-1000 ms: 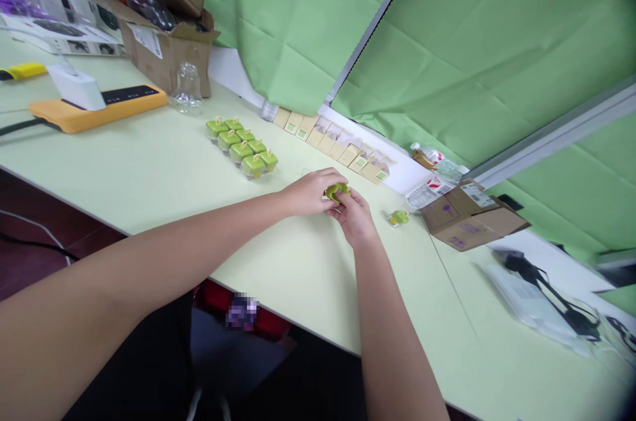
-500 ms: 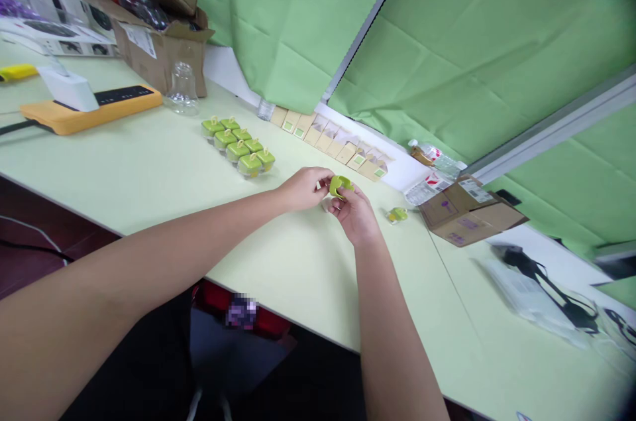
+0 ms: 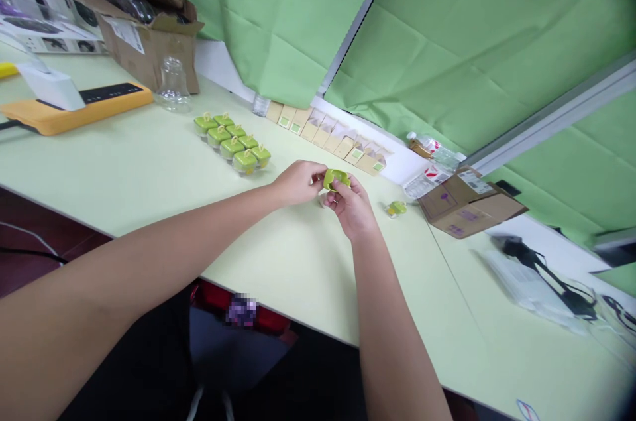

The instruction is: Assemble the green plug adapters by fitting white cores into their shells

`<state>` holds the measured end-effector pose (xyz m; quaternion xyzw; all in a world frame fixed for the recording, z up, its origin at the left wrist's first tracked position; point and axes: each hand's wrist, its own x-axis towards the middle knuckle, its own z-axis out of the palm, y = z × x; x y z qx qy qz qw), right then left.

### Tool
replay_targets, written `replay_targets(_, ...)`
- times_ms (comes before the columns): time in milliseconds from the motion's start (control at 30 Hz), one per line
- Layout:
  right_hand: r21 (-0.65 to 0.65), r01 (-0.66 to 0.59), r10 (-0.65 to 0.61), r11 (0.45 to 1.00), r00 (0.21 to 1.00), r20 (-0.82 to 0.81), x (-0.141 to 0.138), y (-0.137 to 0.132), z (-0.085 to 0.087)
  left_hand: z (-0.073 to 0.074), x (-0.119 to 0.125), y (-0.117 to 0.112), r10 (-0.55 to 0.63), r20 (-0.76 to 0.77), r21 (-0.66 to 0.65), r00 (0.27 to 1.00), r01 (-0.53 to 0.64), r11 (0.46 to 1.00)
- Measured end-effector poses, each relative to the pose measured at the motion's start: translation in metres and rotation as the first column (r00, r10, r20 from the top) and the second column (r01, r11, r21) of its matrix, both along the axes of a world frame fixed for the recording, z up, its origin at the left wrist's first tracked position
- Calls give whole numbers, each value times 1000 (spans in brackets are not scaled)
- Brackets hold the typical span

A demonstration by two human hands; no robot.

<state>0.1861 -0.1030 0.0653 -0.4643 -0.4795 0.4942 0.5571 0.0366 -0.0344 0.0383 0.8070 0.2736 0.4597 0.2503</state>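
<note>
My left hand point(image 3: 298, 182) and my right hand point(image 3: 351, 207) meet above the pale green table point(image 3: 149, 169), both pinching a small green lid-like piece point(image 3: 336, 178) held between the fingertips. A group of several small clear jars with green lids point(image 3: 232, 142) stands to the left of my hands. One more small green-topped piece point(image 3: 396, 209) lies on the table to the right of my right hand. A row of small beige boxes point(image 3: 328, 136) lines the table's back edge.
A brown cardboard box point(image 3: 470, 212) sits to the right, with plastic-wrapped packets point(image 3: 430, 162) behind it. An orange power strip point(image 3: 79, 109), a glass bottle point(image 3: 172, 84) and an open cardboard box point(image 3: 149, 43) stand at the left. A clear bag with a black cable point(image 3: 541, 282) lies far right.
Both hands have lifted the green piece slightly off the table and turned it between the fingers. The view has shifted a little.
</note>
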Motion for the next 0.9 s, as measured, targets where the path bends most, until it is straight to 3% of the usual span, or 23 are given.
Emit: replay_targets(900, -46, 16, -18, 999, 999, -26, 2, 2, -1, -4, 1, -5, -30, 4, -15, 1000, 30, 999)
